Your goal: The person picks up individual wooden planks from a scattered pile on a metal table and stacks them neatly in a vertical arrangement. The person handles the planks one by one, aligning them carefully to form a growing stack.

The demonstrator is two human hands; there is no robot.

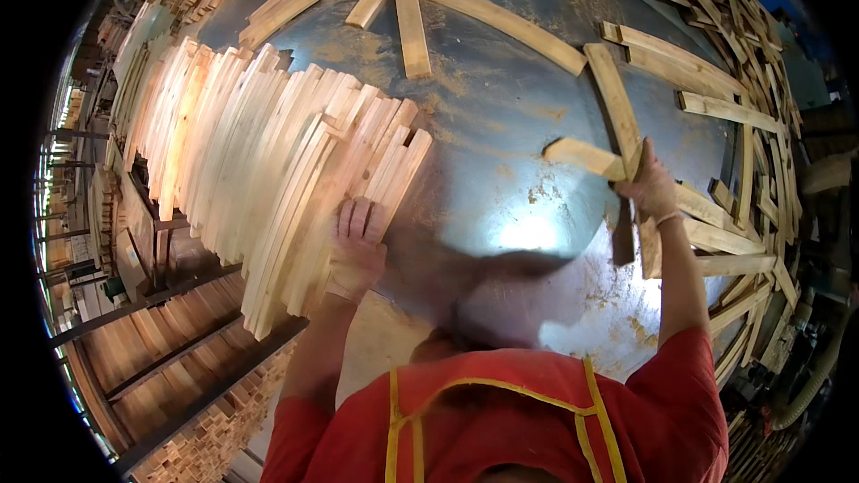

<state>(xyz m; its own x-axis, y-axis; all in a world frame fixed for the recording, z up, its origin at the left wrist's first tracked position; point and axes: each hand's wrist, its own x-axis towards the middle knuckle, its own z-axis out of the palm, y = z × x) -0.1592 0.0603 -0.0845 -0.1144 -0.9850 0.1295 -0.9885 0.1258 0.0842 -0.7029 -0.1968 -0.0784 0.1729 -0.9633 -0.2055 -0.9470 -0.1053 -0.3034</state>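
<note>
My left hand (354,250) lies over the near right end of a long row of pale wooden strips (295,152), its fingers stretched across their tops. The strips stand side by side, packed close, with uneven ends. To the right, my right hand (648,188) is closed on a wooden strip (614,98) that runs away from me across the metal table; my index finger points along it. Another strip (582,156) juts out to the left from beside that hand. My right palm and thumb are partly hidden.
Several loose strips (501,18) lie at the far side of the dusty metal table (501,116). A tangled heap of strips (761,125) runs along the right edge. More stacked wood (161,340) sits on a rack at the lower left. A hose (810,385) hangs at the lower right.
</note>
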